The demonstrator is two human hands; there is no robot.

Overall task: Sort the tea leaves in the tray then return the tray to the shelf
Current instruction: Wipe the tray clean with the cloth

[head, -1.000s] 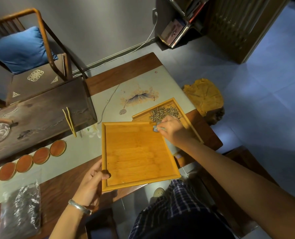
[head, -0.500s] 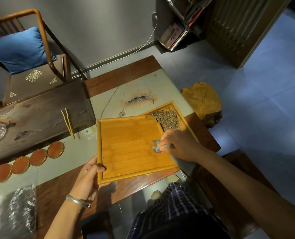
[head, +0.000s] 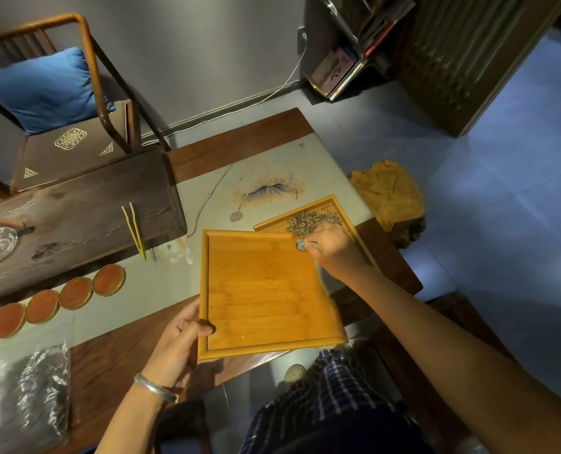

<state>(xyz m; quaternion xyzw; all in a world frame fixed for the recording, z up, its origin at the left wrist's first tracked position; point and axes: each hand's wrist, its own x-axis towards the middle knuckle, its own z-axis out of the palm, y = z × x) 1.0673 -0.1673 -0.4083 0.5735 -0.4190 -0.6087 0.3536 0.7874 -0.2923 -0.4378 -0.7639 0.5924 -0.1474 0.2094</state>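
An empty bamboo tray (head: 266, 293) is held tilted over the table's near edge; my left hand (head: 177, 342) grips its near left corner, thumb on the rim. A second bamboo tray (head: 344, 208) lies partly under its far right corner and holds a pile of pale tea leaves (head: 311, 221). My right hand (head: 334, 247) pinches a small pale brush-like tool (head: 302, 245) at the empty tray's far right corner, next to the leaves. The tool's handle is hidden in the hand.
Bamboo tweezers (head: 135, 229) lean on a dark wooden tea board (head: 76, 217). A row of round wooden coasters (head: 76, 293) and a plastic bag of dark tea (head: 30, 398) lie left. A chair with a blue cushion (head: 46, 90), a stump stool (head: 390, 194) and a shelf (head: 347, 67) stand around.
My right hand with the tool has swept from the middle of the empty tray's right side back up to its far right corner by the leaves. My left hand keeps hold of the tray.
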